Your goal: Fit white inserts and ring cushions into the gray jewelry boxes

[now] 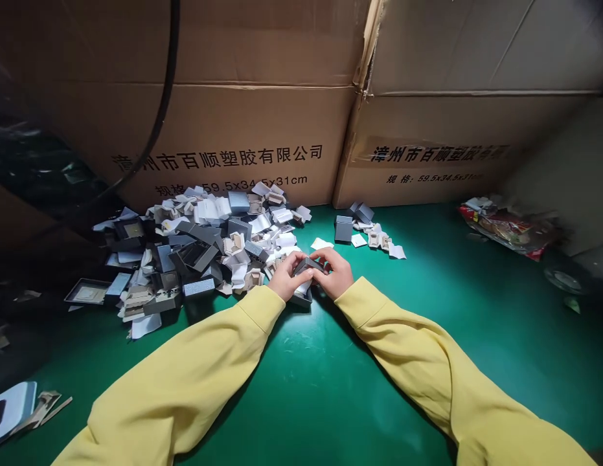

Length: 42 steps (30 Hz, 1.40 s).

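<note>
The desk [476, 310] is open on the right side and in front. A pile of small boxes [194, 252] blocks the left, and cardboard cartons [243, 129] close the back.

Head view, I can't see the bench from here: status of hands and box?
Left hand and right hand both gripping small grey cardboard box over green table. Pile of grey boxes and white inserts just left, not obstructing.

We hold a small dark grey box [307, 266] between our hands, its lid part raised and tilted above a matching tray that rests on the green counter [330, 375], white paper showing inside, just beside the heap of similar boxes [199, 252].
</note>
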Tool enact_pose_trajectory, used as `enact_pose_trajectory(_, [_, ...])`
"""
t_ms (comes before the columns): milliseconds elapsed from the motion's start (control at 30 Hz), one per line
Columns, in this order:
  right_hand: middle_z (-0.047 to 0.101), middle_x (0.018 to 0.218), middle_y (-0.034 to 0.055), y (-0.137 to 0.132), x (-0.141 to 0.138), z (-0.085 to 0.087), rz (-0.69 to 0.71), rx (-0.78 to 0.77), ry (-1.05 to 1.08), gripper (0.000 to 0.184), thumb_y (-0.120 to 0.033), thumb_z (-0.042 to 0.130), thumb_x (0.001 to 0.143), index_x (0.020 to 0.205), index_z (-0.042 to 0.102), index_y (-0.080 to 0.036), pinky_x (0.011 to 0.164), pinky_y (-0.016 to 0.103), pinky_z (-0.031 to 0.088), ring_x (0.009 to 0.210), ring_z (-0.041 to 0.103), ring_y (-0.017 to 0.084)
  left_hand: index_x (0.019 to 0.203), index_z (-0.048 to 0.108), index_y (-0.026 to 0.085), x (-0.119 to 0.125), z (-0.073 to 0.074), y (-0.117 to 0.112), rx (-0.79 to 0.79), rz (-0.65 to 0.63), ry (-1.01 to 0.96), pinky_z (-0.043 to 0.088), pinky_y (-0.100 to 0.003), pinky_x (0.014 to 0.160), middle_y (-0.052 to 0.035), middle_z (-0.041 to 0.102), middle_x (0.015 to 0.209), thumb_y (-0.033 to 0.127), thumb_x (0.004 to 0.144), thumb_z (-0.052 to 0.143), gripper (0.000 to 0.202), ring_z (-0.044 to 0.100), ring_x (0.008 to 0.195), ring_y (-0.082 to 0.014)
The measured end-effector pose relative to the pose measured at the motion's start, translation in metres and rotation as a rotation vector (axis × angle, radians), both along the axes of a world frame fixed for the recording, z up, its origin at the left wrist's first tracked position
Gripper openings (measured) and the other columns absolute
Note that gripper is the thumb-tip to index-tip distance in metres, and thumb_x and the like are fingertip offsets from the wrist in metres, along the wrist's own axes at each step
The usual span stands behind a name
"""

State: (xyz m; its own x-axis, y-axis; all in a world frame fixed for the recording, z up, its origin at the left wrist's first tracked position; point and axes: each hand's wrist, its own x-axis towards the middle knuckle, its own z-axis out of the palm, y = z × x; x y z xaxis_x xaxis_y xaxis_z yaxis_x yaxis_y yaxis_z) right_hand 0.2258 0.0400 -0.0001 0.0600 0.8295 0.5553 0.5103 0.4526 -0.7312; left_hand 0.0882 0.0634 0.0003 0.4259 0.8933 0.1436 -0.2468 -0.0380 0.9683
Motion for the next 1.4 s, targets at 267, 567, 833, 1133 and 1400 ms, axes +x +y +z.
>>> enact_pose_trajectory(267, [0.064, 0.097, 0.0044, 0.004, 0.006, -0.001, 0.212, -0.195, 0.213, 0.039, -0.043, 0.059, 0.073, 0.105, 0.063, -0.021, 0.056, 0.024, 0.05, 0.077, 0.061, 0.014, 0.081, 0.059, 0.016, -0.01, 0.013, 0.009, -0.148, 0.204, -0.118, 0.049, -0.032, 0.071, -0.0013, 0.063, 0.074, 0.022, 0.059, 0.073, 0.027, 0.06, 0.072, -0.0169])
enact_pose_trajectory(567, [0.065, 0.103, 0.0047, 0.009, -0.012, -0.013, 0.142, -0.019, -0.285, 0.026, -0.025, 0.056, 0.076, 0.101, 0.063, -0.02, 0.084, 0.034, 0.047, 0.094, 0.054, 0.019, 0.093, 0.06, 0.015, -0.045, 0.085, 0.024, -0.161, 0.3, -0.334, 0.056, -0.038, 0.065, -0.0077, 0.066, 0.088, 0.016, 0.079, 0.055, 0.015, 0.065, 0.085, -0.024])
enact_pose_trajectory(833, [0.063, 0.105, 0.0059, 0.011, -0.039, -0.007, 0.175, 0.025, -0.678, 0.025, -0.028, 0.056, 0.078, 0.101, 0.06, -0.021, 0.078, 0.035, 0.041, 0.096, 0.047, 0.023, 0.091, 0.061, 0.017, -0.032, 0.063, 0.024, -0.213, 0.359, -0.4, 0.056, -0.041, 0.071, -0.0064, 0.067, 0.085, 0.018, 0.074, 0.06, 0.017, 0.066, 0.086, -0.024])
enact_pose_trajectory(1133, [0.062, 0.08, 0.0038, 0.016, -0.014, -0.014, 0.078, -0.121, -0.44, 0.017, -0.024, 0.05, 0.082, 0.094, 0.062, -0.02, 0.069, 0.026, 0.041, 0.081, 0.051, 0.018, 0.094, 0.064, 0.013, -0.013, 0.034, 0.0, -0.021, 0.311, -0.2, 0.052, -0.036, 0.076, -0.0096, 0.069, 0.091, 0.033, 0.061, 0.072, 0.039, 0.065, 0.083, -0.0235])
enact_pose_trajectory(1400, [0.064, 0.083, 0.003, 0.026, -0.002, -0.012, -0.09, -0.22, -0.016, 0.026, -0.03, 0.045, 0.082, 0.097, 0.063, -0.019, 0.067, 0.026, 0.045, 0.074, 0.057, 0.015, 0.086, 0.069, 0.013, -0.019, 0.017, -0.007, 0.002, 0.348, -0.147, 0.047, -0.028, 0.072, -0.0068, 0.069, 0.085, 0.031, 0.06, 0.068, 0.031, 0.062, 0.08, -0.0205])
